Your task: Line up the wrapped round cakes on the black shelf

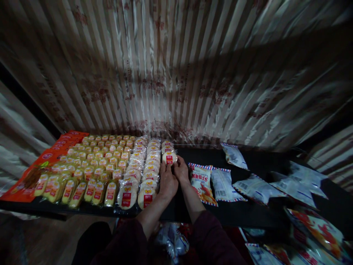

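Both hands meet at a round, pale packaged cake point(169, 158) with a red label, at the near end of a short row. My left hand point(167, 182) has its fingers against the cake's near left side. At its right edge, my right hand point(181, 170) curls its fingers in and grips the wrapper. Two longer rows of the same wrapped round cakes point(151, 176) stand just left of my left hand. To the right of my right forearm lies a snack bag point(202, 184) with a red picture, beside a bag turned face down point(223, 184).
Many small yellow wrapped cakes point(96, 162) fill the left of the black table point(176, 211), beside an orange printed sheet point(52, 152). More snack bags point(257, 187) lie scattered on the right. Other bags point(317, 228) are piled at the lower right. Patterned sheeting point(165, 73) hangs behind.
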### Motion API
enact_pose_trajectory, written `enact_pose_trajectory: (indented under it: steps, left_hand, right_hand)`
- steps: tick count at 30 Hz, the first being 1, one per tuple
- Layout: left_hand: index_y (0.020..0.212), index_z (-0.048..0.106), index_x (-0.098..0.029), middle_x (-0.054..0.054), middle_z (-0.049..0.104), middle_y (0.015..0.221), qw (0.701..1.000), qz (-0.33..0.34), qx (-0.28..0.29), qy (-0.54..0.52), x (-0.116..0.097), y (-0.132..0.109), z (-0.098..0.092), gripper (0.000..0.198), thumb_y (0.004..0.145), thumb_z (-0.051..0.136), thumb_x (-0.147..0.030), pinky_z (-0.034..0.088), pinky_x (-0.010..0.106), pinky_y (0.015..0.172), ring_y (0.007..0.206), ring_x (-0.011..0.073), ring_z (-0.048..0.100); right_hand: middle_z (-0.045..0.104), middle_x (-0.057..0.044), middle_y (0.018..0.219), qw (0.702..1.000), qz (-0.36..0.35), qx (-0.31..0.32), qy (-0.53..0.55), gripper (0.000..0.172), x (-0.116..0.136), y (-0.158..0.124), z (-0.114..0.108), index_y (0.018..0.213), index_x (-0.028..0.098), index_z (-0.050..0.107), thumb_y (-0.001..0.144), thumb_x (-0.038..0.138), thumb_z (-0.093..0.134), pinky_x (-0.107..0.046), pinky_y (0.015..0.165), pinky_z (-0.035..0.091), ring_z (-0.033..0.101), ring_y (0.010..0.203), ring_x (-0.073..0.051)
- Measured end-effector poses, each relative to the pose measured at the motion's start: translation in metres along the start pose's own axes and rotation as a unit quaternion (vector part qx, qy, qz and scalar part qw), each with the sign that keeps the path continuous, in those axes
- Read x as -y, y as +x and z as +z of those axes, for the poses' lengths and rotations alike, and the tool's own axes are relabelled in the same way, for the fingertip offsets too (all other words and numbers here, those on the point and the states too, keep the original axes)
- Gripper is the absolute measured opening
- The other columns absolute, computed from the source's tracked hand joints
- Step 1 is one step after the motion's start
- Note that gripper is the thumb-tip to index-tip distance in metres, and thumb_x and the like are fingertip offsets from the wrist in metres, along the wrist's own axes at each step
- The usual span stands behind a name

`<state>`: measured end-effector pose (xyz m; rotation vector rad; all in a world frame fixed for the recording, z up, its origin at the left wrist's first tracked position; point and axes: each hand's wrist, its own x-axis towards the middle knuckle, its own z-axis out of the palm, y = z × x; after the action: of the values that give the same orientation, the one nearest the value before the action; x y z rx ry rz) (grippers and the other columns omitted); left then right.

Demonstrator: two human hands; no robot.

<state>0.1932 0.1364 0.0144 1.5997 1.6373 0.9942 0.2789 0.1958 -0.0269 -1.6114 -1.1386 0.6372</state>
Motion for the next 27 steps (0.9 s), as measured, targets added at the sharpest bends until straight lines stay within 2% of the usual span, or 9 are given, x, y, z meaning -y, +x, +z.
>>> enact_pose_trajectory:
  steps: [7, 13, 21, 27]
  left_hand:
    - [0.130, 0.050, -0.007, 0.020, 0.035, 0.148, 1.000, -0.006, 0.008, 0.003, 0.003, 0.005, 0.003, 0.057, 0.073, 0.047, -0.003, 0.021, 0.042, 0.117, 0.141, 0.0274, 0.025]
    - [0.131, 0.049, -0.006, 0.019, 0.033, 0.149, 1.000, -0.002, 0.019, 0.015, 0.007, 0.008, 0.005, 0.058, 0.073, 0.046, -0.003, 0.020, 0.041, 0.118, 0.142, 0.0260, 0.022]
    - [0.134, 0.045, -0.003, 0.020, 0.039, 0.145, 0.999, 0.023, 0.034, 0.025, 0.008, 0.011, 0.006, 0.058, 0.076, 0.045, -0.006, 0.022, 0.042, 0.117, 0.140, 0.0273, 0.027]
    - [0.136, 0.043, -0.004, 0.019, 0.033, 0.149, 0.998, 0.013, 0.043, 0.051, 0.008, 0.015, 0.008, 0.058, 0.078, 0.045, -0.008, 0.020, 0.039, 0.118, 0.141, 0.0262, 0.025]
  right_hand:
    - [0.066, -0.009, 0.108, 0.999, -0.003, -0.001, -0.039, 0.043, 0.002, 0.004, 0.001, 0.112, 0.017, 0.063, 0.073, 0.021, 0.045, -0.038, 0.098, 0.043, 0.059, 0.102, -0.022]
    - [0.065, -0.012, 0.109, 0.998, -0.009, -0.005, -0.068, 0.042, 0.003, 0.005, 0.002, 0.111, 0.015, 0.064, 0.073, 0.020, 0.047, -0.039, 0.098, 0.042, 0.057, 0.105, -0.024]
    - [0.065, -0.013, 0.114, 0.990, -0.045, -0.002, -0.137, 0.040, 0.001, 0.005, 0.003, 0.112, 0.012, 0.063, 0.077, 0.019, 0.047, -0.038, 0.098, 0.042, 0.058, 0.106, -0.024]
    - [0.065, -0.013, 0.116, 0.985, -0.009, 0.016, -0.172, 0.041, 0.006, 0.007, 0.004, 0.119, 0.014, 0.059, 0.081, 0.020, 0.047, -0.036, 0.095, 0.045, 0.060, 0.106, -0.024]
